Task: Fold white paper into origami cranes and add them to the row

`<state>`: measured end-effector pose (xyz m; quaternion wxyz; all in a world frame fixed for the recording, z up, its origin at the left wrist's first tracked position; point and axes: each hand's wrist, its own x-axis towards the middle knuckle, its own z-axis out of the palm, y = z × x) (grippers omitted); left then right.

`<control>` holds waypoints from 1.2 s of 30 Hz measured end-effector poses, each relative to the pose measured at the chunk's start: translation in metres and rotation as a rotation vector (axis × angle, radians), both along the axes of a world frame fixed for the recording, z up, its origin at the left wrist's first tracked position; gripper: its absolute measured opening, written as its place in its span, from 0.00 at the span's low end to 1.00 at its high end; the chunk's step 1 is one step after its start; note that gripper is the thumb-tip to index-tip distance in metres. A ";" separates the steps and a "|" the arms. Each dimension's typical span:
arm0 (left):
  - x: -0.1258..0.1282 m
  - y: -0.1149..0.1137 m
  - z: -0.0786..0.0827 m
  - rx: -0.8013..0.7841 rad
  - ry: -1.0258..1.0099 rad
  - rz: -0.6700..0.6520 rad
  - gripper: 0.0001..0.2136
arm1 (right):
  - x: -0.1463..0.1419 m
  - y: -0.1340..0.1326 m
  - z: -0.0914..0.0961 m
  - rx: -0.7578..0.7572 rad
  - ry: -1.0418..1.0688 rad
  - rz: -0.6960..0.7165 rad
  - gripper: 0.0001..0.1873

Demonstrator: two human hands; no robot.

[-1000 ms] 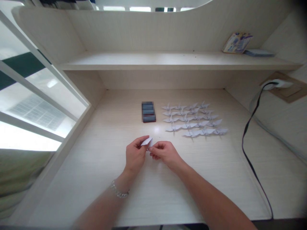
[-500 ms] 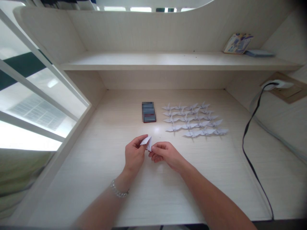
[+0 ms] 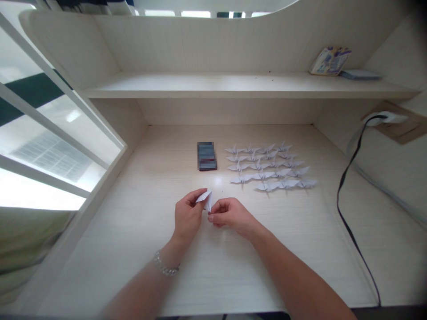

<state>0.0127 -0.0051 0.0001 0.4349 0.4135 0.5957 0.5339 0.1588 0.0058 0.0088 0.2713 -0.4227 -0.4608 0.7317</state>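
- window (image 3: 43, 133) — far left, along the left side of the desk (image 3: 133, 275), bright, with pale frame bars
- bracelet (image 3: 166, 268) — beaded or chain type, silver-coloured, on the left wrist
- left hand (image 3: 188, 215) — near side of the desk, lifted, fingers closed around the folded paper, gripping it
- folded paper (image 3: 207, 199) — white, narrow and pointed, held in the air between both hands, left hand pinching its upper part, lower tip pointing down toward the right fingers
- blurred stack (image 3: 207, 156) — dark, rectangular, lying on the desk farther away, straight beyond the hands, details pixelated, can't tell what it is
- right hand (image 3: 231, 218) — just right of the left hand, fingers curled in, fingertips (image 3: 211, 218) right at the paper's lower tip — can't tell if they're actually pinching it
- paper cranes (image 3: 270, 166) — pale, about four rows, lying on the desk right of the blurred stack, well beyond the hands
- booklet (image 3: 330, 61) — colourful, leaning on the back of the shelf (image 3: 200, 85), far right end
- flat blue-grey pack (image 3: 360, 74) — lying on the shelf just right of the booklet
- black cable (image 3: 343, 200) — runs down the right side from the wall socket (image 3: 388, 118) to the near edge of the desk
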 end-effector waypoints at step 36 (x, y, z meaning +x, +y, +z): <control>0.001 -0.003 0.004 0.039 -0.044 -0.188 0.08 | 0.000 0.011 -0.012 0.293 -0.067 -0.320 0.09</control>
